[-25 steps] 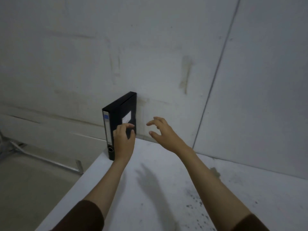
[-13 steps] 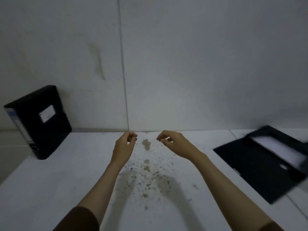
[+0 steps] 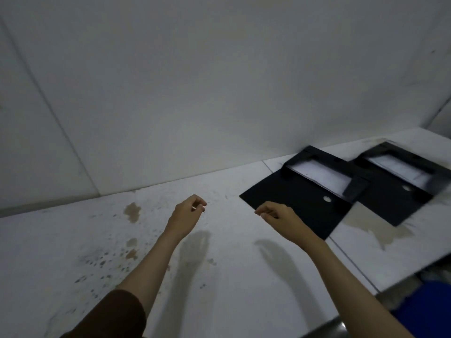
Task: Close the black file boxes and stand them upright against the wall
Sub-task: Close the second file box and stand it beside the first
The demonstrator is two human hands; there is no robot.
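Note:
Two black file boxes lie flat and open on the white table by the wall at the right. The nearer open file box shows a white sheet inside its tray and its lid spread toward me. The farther open file box lies to its right, partly overlapped by the first. My right hand hovers just over the near corner of the nearer box's lid, fingers loosely curled, holding nothing. My left hand hangs over the bare table to the left, fingers curled with nothing in them.
The white table is stained with brown spots at the left. A grey wall rises behind it. The table's right edge runs near a blue object below it.
My view has swung right: the upright closed box at the left has left the frame and two open boxes have come in. Both hands left that box and moved toward the open ones.

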